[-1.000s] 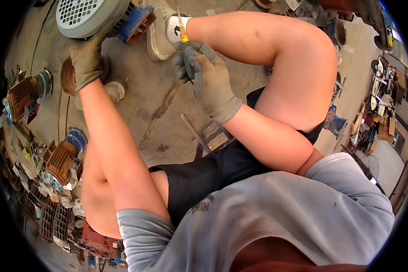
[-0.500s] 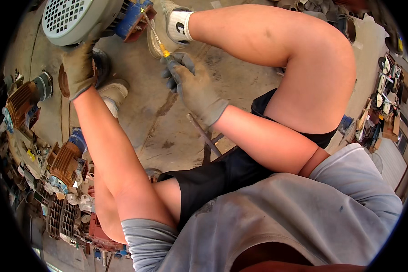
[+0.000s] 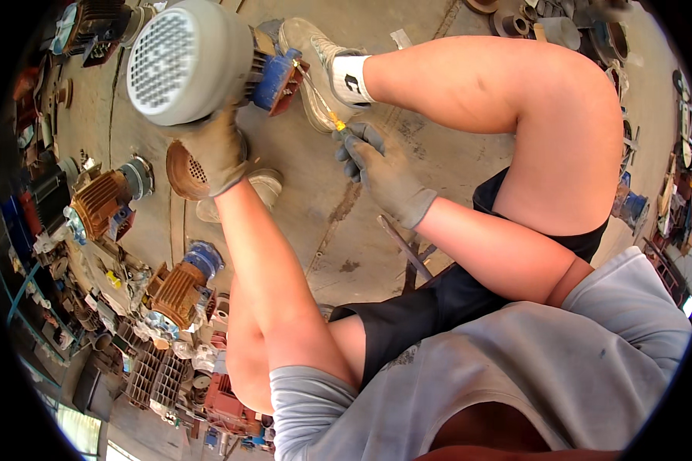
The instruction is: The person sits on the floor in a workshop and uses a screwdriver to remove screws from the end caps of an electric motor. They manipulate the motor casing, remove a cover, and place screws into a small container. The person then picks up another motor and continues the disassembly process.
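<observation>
An electric motor with a round grey fan cover (image 3: 207, 65), its grille blurred, stands at the upper left. My left hand (image 3: 214, 150), in a dirty work glove, is closed against the near lower edge of that cover; its fingertips are partly hidden. Beside its wrist is a rusty perforated round cover (image 3: 183, 170). My right hand (image 3: 380, 165), in a grey-palmed glove, is closed round the yellow-and-dark handle of a screwdriver (image 3: 337, 123). The long shaft points up and left, and its tip meets the rim of the motor's blue terminal box (image 3: 275, 83).
Rusty brown motors (image 3: 100, 203) with blue and grey ends lie on the concrete floor to the left. Black grates (image 3: 158, 376) and a red housing (image 3: 227, 403) are at lower left. My shoe (image 3: 311, 69) is just right of the terminal box. Metal rings (image 3: 515, 24) sit at upper right.
The whole view has shifted, so the scene sits farther right and lower. Both hands keep their places, the left at the fan cover, the right on the screwdriver with its tip at the terminal box.
</observation>
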A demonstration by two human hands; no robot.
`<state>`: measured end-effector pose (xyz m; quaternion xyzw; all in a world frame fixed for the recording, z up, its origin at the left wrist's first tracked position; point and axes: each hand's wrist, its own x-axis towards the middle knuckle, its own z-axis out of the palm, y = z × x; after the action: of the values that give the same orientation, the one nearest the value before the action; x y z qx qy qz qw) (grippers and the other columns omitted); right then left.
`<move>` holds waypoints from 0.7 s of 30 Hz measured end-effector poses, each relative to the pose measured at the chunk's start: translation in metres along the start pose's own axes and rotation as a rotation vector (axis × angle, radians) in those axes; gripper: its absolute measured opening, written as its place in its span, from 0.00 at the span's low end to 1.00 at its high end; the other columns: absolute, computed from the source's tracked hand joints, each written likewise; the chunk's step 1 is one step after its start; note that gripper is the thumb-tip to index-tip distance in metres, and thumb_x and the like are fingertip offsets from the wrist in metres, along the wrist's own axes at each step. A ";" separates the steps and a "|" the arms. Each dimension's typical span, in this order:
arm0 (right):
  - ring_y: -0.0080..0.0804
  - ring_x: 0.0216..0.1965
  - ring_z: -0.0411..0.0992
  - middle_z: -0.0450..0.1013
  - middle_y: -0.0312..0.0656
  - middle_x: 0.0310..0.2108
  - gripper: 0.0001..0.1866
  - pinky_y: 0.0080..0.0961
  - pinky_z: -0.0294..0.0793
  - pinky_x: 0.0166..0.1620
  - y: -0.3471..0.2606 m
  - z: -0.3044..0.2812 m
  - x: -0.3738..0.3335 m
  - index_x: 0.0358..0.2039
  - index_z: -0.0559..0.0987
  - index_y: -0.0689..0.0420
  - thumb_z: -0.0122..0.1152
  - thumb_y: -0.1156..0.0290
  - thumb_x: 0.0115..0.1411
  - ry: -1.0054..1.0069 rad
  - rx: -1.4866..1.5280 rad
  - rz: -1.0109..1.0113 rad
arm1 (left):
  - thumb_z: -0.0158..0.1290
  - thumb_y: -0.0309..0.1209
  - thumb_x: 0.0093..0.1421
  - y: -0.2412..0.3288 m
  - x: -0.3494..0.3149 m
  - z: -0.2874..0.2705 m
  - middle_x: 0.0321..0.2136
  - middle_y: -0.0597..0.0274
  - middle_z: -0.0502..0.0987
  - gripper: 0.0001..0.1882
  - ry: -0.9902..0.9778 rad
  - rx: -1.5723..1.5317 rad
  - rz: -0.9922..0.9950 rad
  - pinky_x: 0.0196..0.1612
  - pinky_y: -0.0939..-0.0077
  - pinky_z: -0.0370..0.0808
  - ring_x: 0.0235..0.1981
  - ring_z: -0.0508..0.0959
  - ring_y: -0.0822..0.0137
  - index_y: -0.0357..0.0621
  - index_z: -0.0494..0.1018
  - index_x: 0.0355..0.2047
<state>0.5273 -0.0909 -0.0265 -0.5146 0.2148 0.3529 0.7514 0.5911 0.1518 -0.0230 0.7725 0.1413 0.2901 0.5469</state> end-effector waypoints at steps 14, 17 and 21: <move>0.22 0.33 0.70 0.75 0.38 0.36 0.13 0.22 0.72 0.38 0.005 0.003 0.004 0.53 0.77 0.62 0.51 0.72 0.73 0.003 -0.044 -0.056 | 0.77 0.34 0.50 -0.021 0.005 -0.027 0.61 0.46 0.72 0.52 -0.016 -0.145 -0.121 0.61 0.64 0.75 0.59 0.75 0.57 0.33 0.59 0.69; 0.22 0.33 0.70 0.75 0.38 0.36 0.14 0.22 0.72 0.39 0.000 0.003 0.002 0.55 0.76 0.63 0.51 0.72 0.73 0.000 -0.089 -0.062 | 0.77 0.34 0.51 -0.026 0.005 -0.026 0.61 0.46 0.73 0.50 -0.021 -0.158 -0.107 0.60 0.63 0.76 0.58 0.76 0.56 0.31 0.61 0.68; 0.22 0.34 0.69 0.75 0.38 0.37 0.16 0.22 0.72 0.39 0.006 0.004 0.002 0.59 0.74 0.63 0.52 0.72 0.74 -0.039 -0.057 0.007 | 0.76 0.35 0.52 -0.029 0.009 -0.028 0.60 0.46 0.74 0.48 -0.032 -0.116 -0.110 0.61 0.60 0.75 0.58 0.76 0.55 0.30 0.63 0.67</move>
<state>0.5241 -0.0850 -0.0300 -0.5281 0.1918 0.3715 0.7391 0.5839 0.1888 -0.0409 0.7351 0.1575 0.2549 0.6081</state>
